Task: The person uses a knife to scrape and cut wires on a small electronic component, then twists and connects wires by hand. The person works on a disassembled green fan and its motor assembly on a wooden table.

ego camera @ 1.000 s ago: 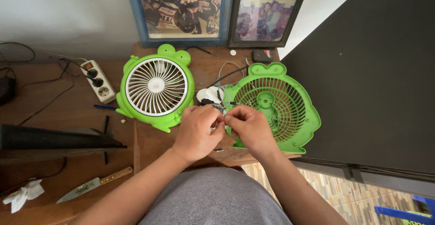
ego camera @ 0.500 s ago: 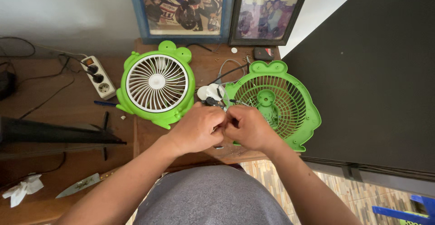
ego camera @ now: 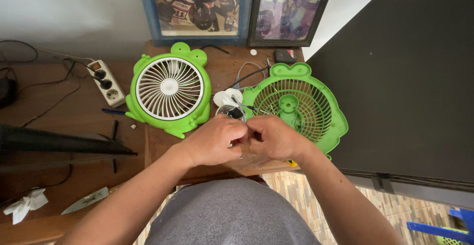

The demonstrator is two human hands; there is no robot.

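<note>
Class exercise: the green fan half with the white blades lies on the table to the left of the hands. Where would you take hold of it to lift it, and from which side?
Probably the outer green rim of the fan half with white blades, at its left edge, coming in from the left. It lies flat, the slatted white face gives no grip, and the left hand crowds its lower right edge.

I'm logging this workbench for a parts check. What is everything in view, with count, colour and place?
fan front half: 1, green with white grille, table centre-left
fan rear grille: 1, green, table right
small fan part with wires: 1, white and black, between the halves, at the fingers
power strip: 1, white, left
framed pictures: 2, against the wall
knife: 1, lower left
crumpled tissue: 1, white, bottom left
dark board: 1, right
left hand: 1, closed near the part
right hand: 1, closed beside it
</note>
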